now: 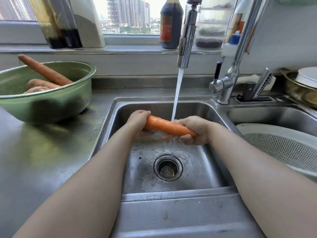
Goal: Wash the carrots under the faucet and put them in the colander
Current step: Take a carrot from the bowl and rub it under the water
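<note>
Carrot [167, 126] held crosswise over the sink [202, 169], under the faucet [186, 45] stream. Left hand [138, 120] wraps the thick end, right hand [193, 130] the taper. Judged rigid, light, slick when wet: grip both ends firmly. Colander [281, 145] appears empty; unwashed carrots [44, 72] wait in the green bowl [51, 103].

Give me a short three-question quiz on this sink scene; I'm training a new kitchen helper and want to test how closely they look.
1. True or false: the water stream falls on the carrot beside the right hand.
2. Where do the unwashed carrots lie? A) in the sink B) in the green bowl C) in the colander
3. Fill in: the left hand grips the carrot's ___ end.

Key
1. True.
2. B; the visible part of the colander holds nothing yet.
3. Thick end; the right hand holds the narrow end.
</note>
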Available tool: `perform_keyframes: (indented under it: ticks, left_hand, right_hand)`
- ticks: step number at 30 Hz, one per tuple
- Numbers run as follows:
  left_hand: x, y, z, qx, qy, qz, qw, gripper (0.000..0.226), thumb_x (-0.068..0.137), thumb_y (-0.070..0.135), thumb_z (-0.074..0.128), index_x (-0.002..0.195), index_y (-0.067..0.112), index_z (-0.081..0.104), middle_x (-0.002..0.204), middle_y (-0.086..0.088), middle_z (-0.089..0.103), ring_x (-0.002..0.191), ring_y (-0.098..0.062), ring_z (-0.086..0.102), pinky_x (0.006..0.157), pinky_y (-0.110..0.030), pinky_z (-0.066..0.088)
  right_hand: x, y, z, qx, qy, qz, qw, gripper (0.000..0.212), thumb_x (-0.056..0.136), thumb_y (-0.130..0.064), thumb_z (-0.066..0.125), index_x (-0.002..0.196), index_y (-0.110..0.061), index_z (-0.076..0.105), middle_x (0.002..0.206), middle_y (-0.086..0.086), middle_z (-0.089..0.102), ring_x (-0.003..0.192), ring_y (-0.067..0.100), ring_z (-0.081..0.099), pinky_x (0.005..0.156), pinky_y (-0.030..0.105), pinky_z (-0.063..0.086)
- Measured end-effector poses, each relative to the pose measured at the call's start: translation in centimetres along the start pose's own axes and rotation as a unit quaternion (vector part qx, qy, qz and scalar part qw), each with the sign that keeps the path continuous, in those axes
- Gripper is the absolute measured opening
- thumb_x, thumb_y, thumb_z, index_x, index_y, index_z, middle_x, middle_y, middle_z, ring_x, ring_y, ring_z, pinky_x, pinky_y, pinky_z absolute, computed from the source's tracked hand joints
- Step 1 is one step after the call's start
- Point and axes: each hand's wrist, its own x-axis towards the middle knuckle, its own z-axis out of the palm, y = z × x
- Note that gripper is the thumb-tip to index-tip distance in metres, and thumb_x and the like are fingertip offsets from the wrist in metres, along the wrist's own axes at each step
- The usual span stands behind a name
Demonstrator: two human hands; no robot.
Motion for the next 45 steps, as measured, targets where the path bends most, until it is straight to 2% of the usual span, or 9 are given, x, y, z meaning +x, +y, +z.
perform_keyframes:
  ticks: [6, 14, 17, 25, 29, 33, 38, 43, 45]
  left_hand:
    - [1.1, -1.1, -1.6, -0.052, 0.097, -0.075, 0.991, 0.03, 0.111, 0.032, 0.042, 0.12, 0.007, 0.056, 0.117, -0.02, 0.056, 0.084, -0.036, 0.061, 0.03, -0.029, 0.046]
    - [-0.4, -0.8, -1.4, 0.018, -0.054, -0.079, 0.995, 0.034, 0.101, 0.028, 0.066, 0.126, 0.009, 0.052, 0.112, -0.018, 0.054, 0.104, -0.036, 0.065, 0.083, -0.049, 0.063]
    - [-1.0, -0.5, -0.4, 0.056, -0.077, -0.036, 0.995, 0.03, 0.103, 0.033, 0.063, 0.121, 0.01, 0.056, 0.102, -0.018, 0.06, 0.08, -0.03, 0.067, 0.067, -0.036, 0.062]
    - [-1.3, -0.3, 1.3, 0.119, -0.035, -0.091, 0.988, 0.021, 0.108, 0.022, 0.031, 0.11, 0.006, 0.045, 0.091, -0.024, 0.061, 0.034, -0.022, 0.055, 0.032, -0.016, 0.036]
    - [-2.3, 0.3, 1.9, 0.036, -0.079, -0.091, 0.992, 0.025, 0.111, 0.033, 0.041, 0.108, 0.011, 0.051, 0.078, -0.017, 0.058, 0.035, -0.016, 0.051, 0.034, -0.016, 0.037]
    - [-2.2, 0.1, 2.6, 0.116, -0.11, 0.069, 0.985, 0.024, 0.105, 0.042, 0.054, 0.118, 0.022, 0.058, 0.087, -0.006, 0.064, 0.064, -0.017, 0.061, 0.055, -0.026, 0.047]
    - [-2.1, 0.2, 1.8, 0.262, -0.167, 0.269, 0.911, 0.05, 0.076, 0.03, 0.092, 0.118, 0.027, 0.064, 0.106, 0.008, 0.069, 0.094, -0.01, 0.069, 0.081, -0.027, 0.06]
    - [-2.9, 2.2, 4.3, 0.687, -0.108, 0.319, 0.644, 0.036, 0.077, 0.028, 0.085, 0.109, 0.027, 0.068, 0.111, 0.004, 0.069, 0.103, -0.021, 0.067, 0.089, -0.036, 0.056]
    - [-2.9, 1.8, 5.4, 0.721, -0.104, 0.288, 0.621, 0.023, 0.079, 0.026, 0.077, 0.099, 0.026, 0.067, 0.093, 0.003, 0.068, 0.089, -0.022, 0.068, 0.073, -0.033, 0.055]
  right_hand:
    - [-0.5, -1.1, 1.0, 0.178, -0.045, -0.064, 0.981, 0.054, 0.087, -0.015, 0.046, 0.137, 0.006, 0.053, 0.101, 0.02, 0.063, 0.059, 0.017, 0.051, 0.046, 0.023, 0.047]
    - [0.0, -0.6, 0.2, 0.131, 0.2, -0.094, 0.966, 0.035, 0.114, -0.024, 0.04, 0.104, -0.006, 0.068, 0.089, 0.015, 0.059, 0.041, 0.01, 0.051, 0.037, 0.017, 0.043]
    - [0.3, -0.5, -0.5, 0.1, 0.308, -0.087, 0.942, 0.039, 0.113, -0.034, 0.043, 0.094, -0.01, 0.068, 0.079, 0.01, 0.057, 0.037, 0.011, 0.046, 0.033, 0.018, 0.036]
    - [0.2, -0.5, 0.3, -0.545, 0.38, -0.078, 0.743, 0.046, 0.107, -0.05, 0.04, 0.097, -0.024, 0.075, 0.108, 0.008, 0.073, 0.106, 0.03, 0.065, 0.082, 0.035, 0.047]
    - [1.1, 0.0, 0.6, -0.519, 0.302, -0.039, 0.799, 0.067, 0.105, -0.049, 0.012, 0.14, -0.012, 0.056, 0.13, 0.022, 0.064, 0.108, 0.035, 0.058, 0.086, 0.038, 0.04]
    - [1.2, 0.8, 0.0, -0.244, 0.291, -0.001, 0.925, 0.075, 0.107, -0.063, 0.02, 0.106, -0.005, 0.067, 0.076, 0.014, 0.068, 0.064, 0.027, 0.062, 0.062, 0.035, 0.048]
    - [0.1, 1.3, -0.4, -0.133, 0.168, 0.031, 0.976, 0.07, 0.103, -0.064, 0.03, 0.105, -0.004, 0.066, 0.069, 0.016, 0.058, 0.054, 0.024, 0.052, 0.05, 0.032, 0.044]
    - [0.2, 0.4, 0.0, -0.311, 0.223, 0.058, 0.922, 0.049, 0.104, -0.036, 0.03, 0.088, -0.005, 0.063, 0.057, 0.01, 0.057, 0.05, 0.023, 0.048, 0.055, 0.035, 0.045]
    - [-0.2, 0.1, 0.3, -0.365, 0.257, 0.041, 0.894, 0.054, 0.104, -0.038, 0.029, 0.086, -0.003, 0.065, 0.064, 0.014, 0.065, 0.056, 0.027, 0.055, 0.058, 0.035, 0.045]
